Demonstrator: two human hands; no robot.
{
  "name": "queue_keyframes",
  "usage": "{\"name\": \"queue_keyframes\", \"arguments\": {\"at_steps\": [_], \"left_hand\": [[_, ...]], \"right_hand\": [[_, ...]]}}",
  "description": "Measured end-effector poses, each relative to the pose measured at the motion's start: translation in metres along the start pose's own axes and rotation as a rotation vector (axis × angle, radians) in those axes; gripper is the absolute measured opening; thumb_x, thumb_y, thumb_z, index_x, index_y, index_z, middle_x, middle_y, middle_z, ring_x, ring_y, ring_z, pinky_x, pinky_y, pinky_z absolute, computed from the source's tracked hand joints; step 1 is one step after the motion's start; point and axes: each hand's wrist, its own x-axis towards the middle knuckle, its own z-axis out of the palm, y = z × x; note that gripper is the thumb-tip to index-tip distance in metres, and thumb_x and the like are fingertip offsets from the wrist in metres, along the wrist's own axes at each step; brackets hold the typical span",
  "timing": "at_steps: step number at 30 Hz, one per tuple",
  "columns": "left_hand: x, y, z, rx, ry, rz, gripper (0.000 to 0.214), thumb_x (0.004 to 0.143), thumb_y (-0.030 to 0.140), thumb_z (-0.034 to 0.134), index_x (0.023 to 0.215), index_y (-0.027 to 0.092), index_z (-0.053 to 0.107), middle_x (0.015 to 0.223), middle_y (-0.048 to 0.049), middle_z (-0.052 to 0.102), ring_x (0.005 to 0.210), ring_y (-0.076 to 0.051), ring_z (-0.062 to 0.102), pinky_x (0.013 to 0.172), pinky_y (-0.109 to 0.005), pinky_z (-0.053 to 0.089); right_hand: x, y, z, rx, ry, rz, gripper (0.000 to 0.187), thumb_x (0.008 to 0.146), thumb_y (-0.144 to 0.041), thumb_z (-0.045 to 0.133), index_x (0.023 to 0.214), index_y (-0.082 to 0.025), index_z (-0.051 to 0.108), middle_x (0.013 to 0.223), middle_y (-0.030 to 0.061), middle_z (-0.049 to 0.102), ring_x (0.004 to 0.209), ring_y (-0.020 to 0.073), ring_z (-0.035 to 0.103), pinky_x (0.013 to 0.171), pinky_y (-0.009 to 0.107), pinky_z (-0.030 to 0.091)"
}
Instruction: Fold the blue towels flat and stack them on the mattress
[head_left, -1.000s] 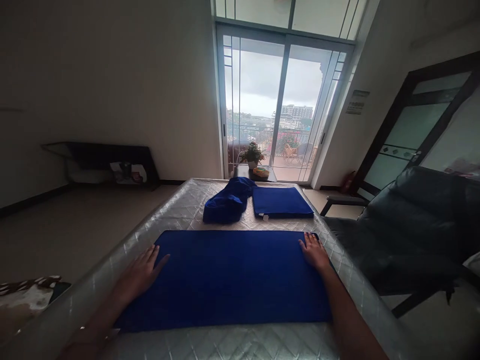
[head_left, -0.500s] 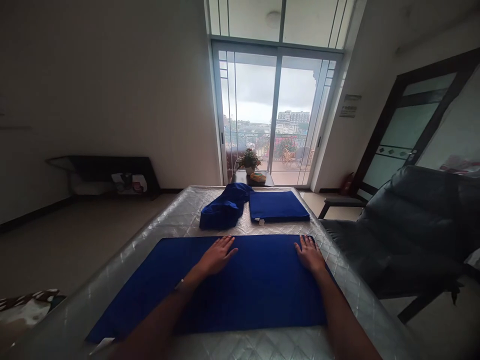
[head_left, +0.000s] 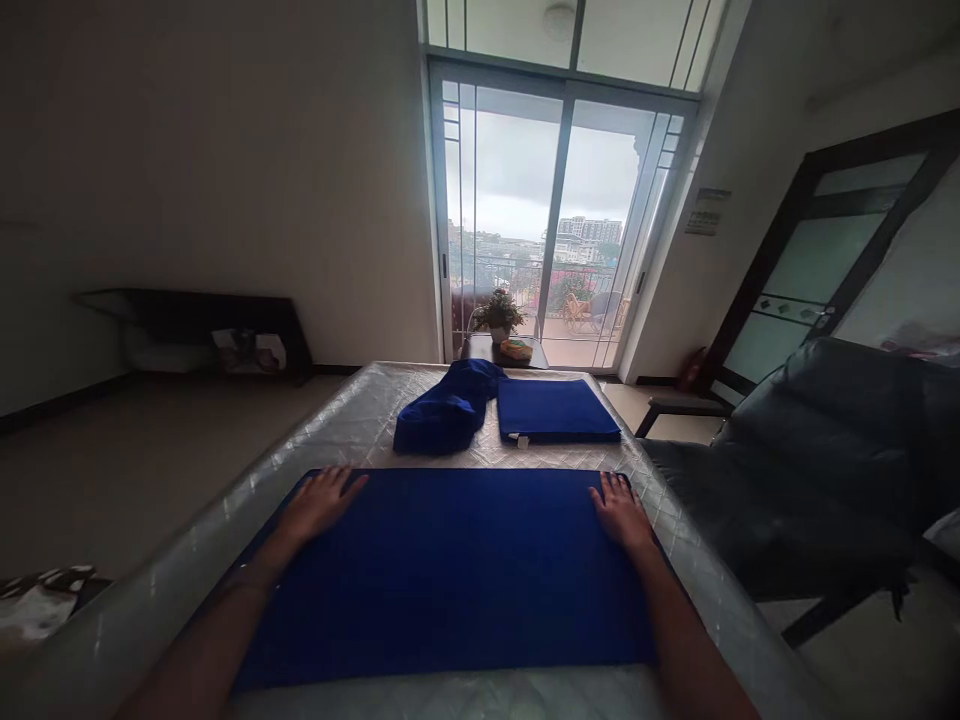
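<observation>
A blue cloth [head_left: 465, 570] lies spread flat across the near part of a plastic-covered mattress [head_left: 337, 430]. On its far left corner rests my left hand [head_left: 319, 503], flat with the thumb apart from the fingers. My right hand [head_left: 621, 508] lies open on the far right corner, fingers stretched forward. Beyond the far edge of the cloth sits a neatly folded blue cloth [head_left: 559, 408] with a small white tag. A crumpled blue cloth [head_left: 442, 412] lies to the left of it. Neither hand touches these two.
A dark padded armchair [head_left: 810, 480] stands close along the mattress's right side. Behind the mattress, a small table [head_left: 480, 352] holds a potted plant [head_left: 499, 312] before glass sliding doors [head_left: 502, 180]. A low dark stand [head_left: 296, 345] is by the left wall.
My left hand has slid left along the cloth from near the middle of its far edge to the far left corner. My right hand stays at its corner. The view has shifted slightly.
</observation>
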Motion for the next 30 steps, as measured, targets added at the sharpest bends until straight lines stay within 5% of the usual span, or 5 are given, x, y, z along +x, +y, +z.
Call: {"name": "queue_keyframes", "arguments": {"at_steps": [4,23,30], "left_hand": [[-0.002,-0.033,-0.001,0.055,-0.007,-0.064,0.068,0.099,0.050,0.032,0.150,0.006,0.028,0.156,-0.0215,0.027,0.145,-0.037,0.021,0.116,-0.052,0.016],[-0.010,-0.019,-0.010,0.119,-0.065,-0.136,0.076,0.094,0.061,0.019,0.153,0.013,0.019,0.161,-0.0104,0.019,0.149,-0.028,0.016,0.119,-0.047,0.014],[-0.003,-0.027,0.001,0.072,-0.018,-0.138,0.078,0.093,0.062,0.020,0.153,0.012,0.022,0.160,-0.0139,0.022,0.148,-0.030,0.017,0.118,-0.048,0.013]], "right_hand": [[0.002,0.003,-0.001,-0.028,-0.007,-0.005,0.064,0.100,-0.049,0.019,0.154,-0.016,0.020,0.161,0.0071,0.016,0.148,0.0202,0.013,0.119,0.039,0.008],[0.006,0.012,-0.001,-0.043,0.016,-0.001,0.059,0.100,-0.046,0.021,0.153,-0.023,0.023,0.160,0.0057,0.020,0.147,0.0203,0.016,0.118,0.041,0.016],[0.006,0.014,0.000,-0.020,0.045,0.001,0.058,0.100,-0.048,0.022,0.153,-0.024,0.026,0.159,0.0058,0.024,0.146,0.0209,0.019,0.117,0.043,0.019]]}}
